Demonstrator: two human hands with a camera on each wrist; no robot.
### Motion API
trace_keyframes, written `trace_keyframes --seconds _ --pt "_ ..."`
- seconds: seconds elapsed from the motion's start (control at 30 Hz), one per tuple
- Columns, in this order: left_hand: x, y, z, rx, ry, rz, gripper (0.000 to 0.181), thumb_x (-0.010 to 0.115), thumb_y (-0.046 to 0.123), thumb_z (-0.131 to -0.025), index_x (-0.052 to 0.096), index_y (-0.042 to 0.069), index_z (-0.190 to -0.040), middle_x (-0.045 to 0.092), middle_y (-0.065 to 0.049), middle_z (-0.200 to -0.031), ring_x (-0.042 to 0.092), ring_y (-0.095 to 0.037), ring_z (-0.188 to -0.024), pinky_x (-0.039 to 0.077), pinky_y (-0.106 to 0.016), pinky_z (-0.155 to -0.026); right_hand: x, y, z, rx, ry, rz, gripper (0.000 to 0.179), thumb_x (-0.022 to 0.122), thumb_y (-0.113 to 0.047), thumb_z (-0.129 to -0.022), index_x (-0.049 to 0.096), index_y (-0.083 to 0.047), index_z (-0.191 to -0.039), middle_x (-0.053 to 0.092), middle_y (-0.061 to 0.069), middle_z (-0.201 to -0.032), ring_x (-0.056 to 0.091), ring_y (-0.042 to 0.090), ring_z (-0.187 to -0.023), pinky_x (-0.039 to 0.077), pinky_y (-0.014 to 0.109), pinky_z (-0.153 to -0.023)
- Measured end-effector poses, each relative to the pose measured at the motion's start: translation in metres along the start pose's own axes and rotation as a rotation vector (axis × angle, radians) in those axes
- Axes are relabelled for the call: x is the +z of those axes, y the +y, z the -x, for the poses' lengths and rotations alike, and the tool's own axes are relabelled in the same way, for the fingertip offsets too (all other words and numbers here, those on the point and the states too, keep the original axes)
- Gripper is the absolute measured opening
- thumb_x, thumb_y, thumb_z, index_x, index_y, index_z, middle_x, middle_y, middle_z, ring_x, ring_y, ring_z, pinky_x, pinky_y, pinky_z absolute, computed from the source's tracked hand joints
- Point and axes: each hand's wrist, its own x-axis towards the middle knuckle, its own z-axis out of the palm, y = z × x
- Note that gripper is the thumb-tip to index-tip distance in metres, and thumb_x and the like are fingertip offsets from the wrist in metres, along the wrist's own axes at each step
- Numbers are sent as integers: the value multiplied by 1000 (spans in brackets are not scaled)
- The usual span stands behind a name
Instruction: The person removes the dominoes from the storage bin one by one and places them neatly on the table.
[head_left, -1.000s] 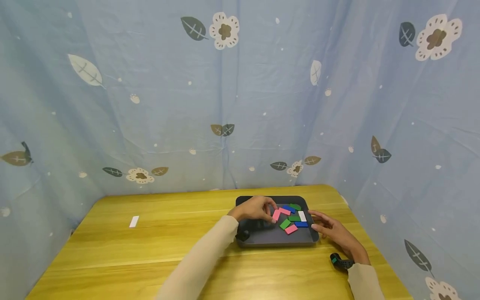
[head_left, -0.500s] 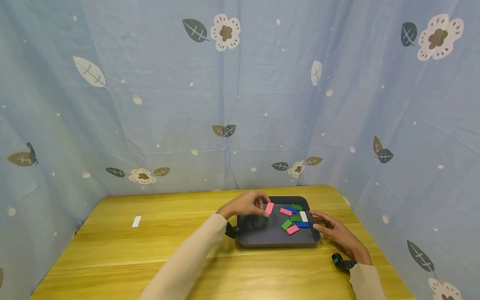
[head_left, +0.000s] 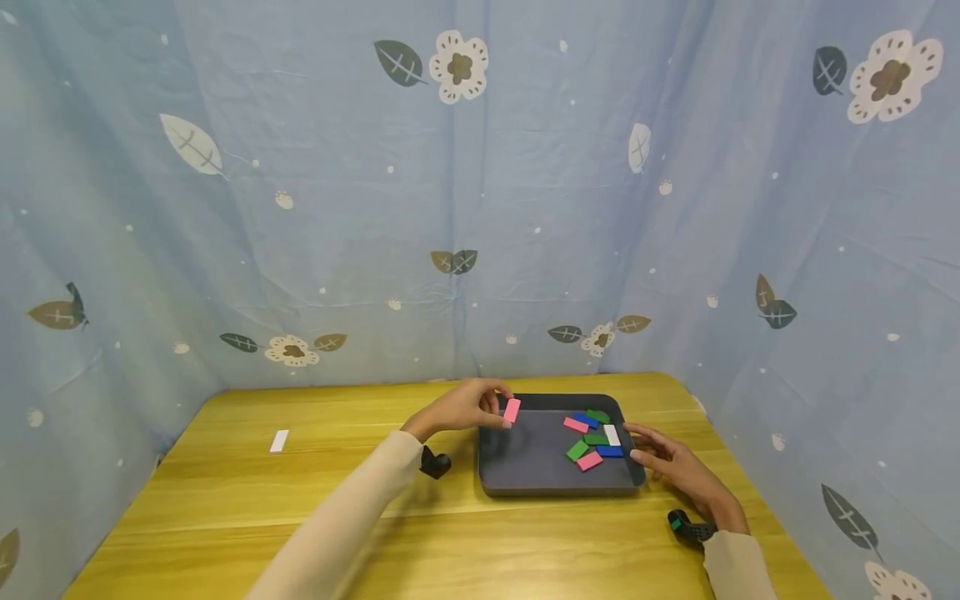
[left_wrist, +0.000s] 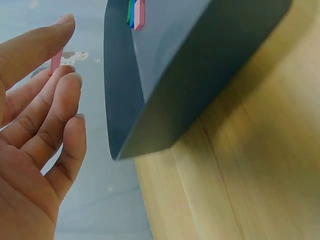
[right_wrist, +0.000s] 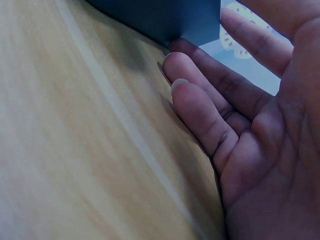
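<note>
My left hand [head_left: 465,407] pinches a pink domino block [head_left: 512,410] between thumb and fingertips, above the left rim of a dark grey tray [head_left: 517,471]. The left wrist view shows that block [left_wrist: 56,62] edge-on, partly hidden by the thumb. Flat blocks lie loosely at the tray's right side, among them a pink one [head_left: 590,461], a green one [head_left: 577,451], a blue one [head_left: 610,452] and a white one [head_left: 612,435]. My right hand [head_left: 678,471] rests at the tray's right wall, fingers loosely bent, fingertips touching or very near it.
A lone white block [head_left: 279,441] lies on the wooden table [head_left: 225,508] at the far left. Behind the table hangs a blue patterned curtain [head_left: 360,208]. Black straps [head_left: 435,462] show at both wrists.
My left hand has lifted the pink block from the pile and carried it left, from inside the tray to over its left rim. My right hand has stayed at the right wall.
</note>
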Motion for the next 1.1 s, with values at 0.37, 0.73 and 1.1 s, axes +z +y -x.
trace_keyframes --seconds 0.37,0.73,1.1 --pt "-22 -19 35 -17 70 -25 45 83 25 -90 64 11 -128 66 3 -84 64 -13 -74 54 -31 -74 2 1 -2 6 10 4 58 65 -33 -103 44 -25 -157 48 21 -150 56 33 -121 53 36 -77" --pt "-44 -42 71 -87 141 -6 47 82 24 -91 64 10 -132 65 1 -87 63 -16 -75 54 -32 -72 2 0 -2 15 18 4 60 66 -33 -103 44 -24 -157 47 22 -151 55 34 -123 53 38 -82" --pt "-61 -61 107 -122 216 -27 45 81 21 -91 65 10 -132 65 0 -86 61 -18 -73 53 -32 -70 2 0 -3 27 21 -5 60 67 -34 -102 44 -24 -157 48 22 -150 54 35 -123 52 37 -81"
